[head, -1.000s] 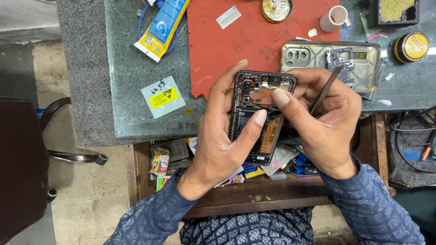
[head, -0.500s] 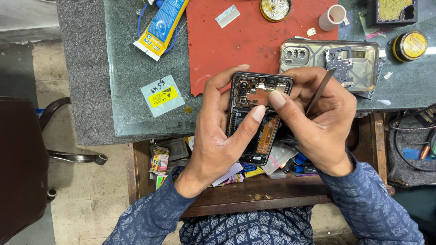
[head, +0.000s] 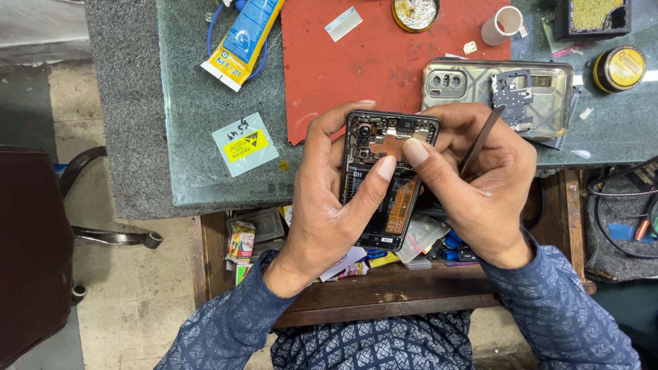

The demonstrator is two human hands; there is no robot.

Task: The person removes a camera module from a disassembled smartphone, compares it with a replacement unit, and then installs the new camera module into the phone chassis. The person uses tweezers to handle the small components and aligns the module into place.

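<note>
Gripping the opened phone (head: 384, 181) at centre frame, the left hand (head: 329, 205) is wrapping its edge, thumb pressing a small metal plate; the right hand (head: 480, 185) is pressing beside it while clutching a dark pry tool (head: 480, 140). Judged risk: both thumbs are bearing on exposed boards above an open drawer (head: 274, 226), so a slip could be cracking a connector or dropping the phone. A blue-yellow glue tube (head: 243, 38) is lying upper left on the table (head: 192, 137); a yellow triangle-marked label (head: 245, 144) is sitting below it.
</note>
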